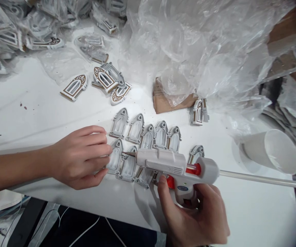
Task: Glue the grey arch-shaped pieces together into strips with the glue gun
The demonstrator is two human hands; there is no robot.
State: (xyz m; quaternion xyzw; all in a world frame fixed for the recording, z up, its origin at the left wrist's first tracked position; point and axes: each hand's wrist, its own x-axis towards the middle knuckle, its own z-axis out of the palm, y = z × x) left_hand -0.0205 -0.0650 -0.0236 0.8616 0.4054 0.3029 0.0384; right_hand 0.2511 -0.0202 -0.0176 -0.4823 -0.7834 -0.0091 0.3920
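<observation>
right hand [196,216] clamped on glue gun [160,160] | left hand [82,159]: cannot tell grip | gun partly hides arched frames [127,169]

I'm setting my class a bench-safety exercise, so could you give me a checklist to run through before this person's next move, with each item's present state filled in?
1. Glue gun held by the right hand: ok, gripped at the handle.
2. Left hand well away from the nozzle: not ok, it appears very close to the tip.
3. Glue stick fitted: ok, it extends from the gun's rear.
4. Arched pieces laid out: ok, grouped roughly in rows beneath and beyond the gun.
5. Nozzle hot: cannot tell.
6. Red trigger released: cannot tell.
</observation>
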